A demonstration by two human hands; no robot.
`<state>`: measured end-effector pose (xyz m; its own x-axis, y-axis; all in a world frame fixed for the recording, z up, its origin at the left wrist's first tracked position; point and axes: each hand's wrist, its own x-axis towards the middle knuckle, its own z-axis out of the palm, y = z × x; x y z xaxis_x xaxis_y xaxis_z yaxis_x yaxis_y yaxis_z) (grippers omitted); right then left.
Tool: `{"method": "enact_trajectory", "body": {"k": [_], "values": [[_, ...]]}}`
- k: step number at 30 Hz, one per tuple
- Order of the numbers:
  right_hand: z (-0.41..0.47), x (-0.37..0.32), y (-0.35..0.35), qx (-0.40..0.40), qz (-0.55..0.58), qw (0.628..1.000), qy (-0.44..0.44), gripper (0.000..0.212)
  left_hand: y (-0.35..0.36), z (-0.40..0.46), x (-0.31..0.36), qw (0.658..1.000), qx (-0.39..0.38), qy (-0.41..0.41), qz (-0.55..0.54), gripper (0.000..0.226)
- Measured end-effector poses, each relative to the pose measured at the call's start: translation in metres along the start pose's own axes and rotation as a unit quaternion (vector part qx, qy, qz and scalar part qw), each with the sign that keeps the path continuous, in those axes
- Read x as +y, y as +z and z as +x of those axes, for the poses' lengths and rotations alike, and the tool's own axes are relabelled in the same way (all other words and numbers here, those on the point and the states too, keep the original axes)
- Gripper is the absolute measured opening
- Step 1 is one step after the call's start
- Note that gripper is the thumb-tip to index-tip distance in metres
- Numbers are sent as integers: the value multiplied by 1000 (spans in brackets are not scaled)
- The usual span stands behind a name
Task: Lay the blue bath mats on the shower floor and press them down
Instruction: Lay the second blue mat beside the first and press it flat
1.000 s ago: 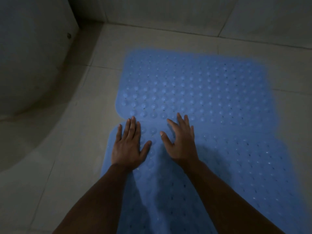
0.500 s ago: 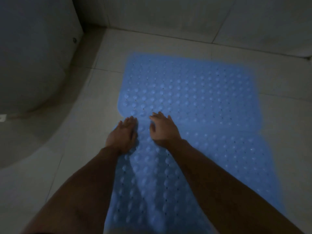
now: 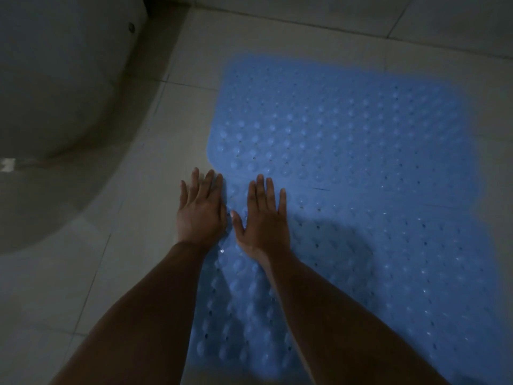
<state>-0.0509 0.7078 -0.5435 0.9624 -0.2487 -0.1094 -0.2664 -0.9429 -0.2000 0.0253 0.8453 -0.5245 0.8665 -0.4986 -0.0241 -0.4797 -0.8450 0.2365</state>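
Two bumpy blue rubber bath mats (image 3: 347, 151) are laid overlapping on the pale tiled shower floor (image 3: 91, 273). Left hand (image 3: 201, 211) and right hand (image 3: 263, 218) are pressed flat, fingers straight, at the mats' left edge.

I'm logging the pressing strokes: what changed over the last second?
Both hands closed together half a second ago, then spread flat again; the left hand now overlaps the mat's left edge onto the tile, and the right hand presses beside it. The blue bath mats stayed put.
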Motion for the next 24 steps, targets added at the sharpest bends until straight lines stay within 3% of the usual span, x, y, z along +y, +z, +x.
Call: {"method": "enact_trajectory", "body": {"k": [7,12,16,20,24], "values": [[5,-1,-4,-46,59,997,-11,89,0,4,-4,1000,15,-19,-8,59],[42,29,-72,-236,223,945,33,65,-22,1,22,997,19,-55,-47,63],[39,82,-108,-83,247,961,91,41,-5,-2,67,998,-4,19,-54,62],[17,123,-96,-5,221,969,111,44,39,-1,130,991,-52,118,-37,63],[5,145,-79,30,218,971,96,53,66,-6,149,992,-53,111,27,79]]}}
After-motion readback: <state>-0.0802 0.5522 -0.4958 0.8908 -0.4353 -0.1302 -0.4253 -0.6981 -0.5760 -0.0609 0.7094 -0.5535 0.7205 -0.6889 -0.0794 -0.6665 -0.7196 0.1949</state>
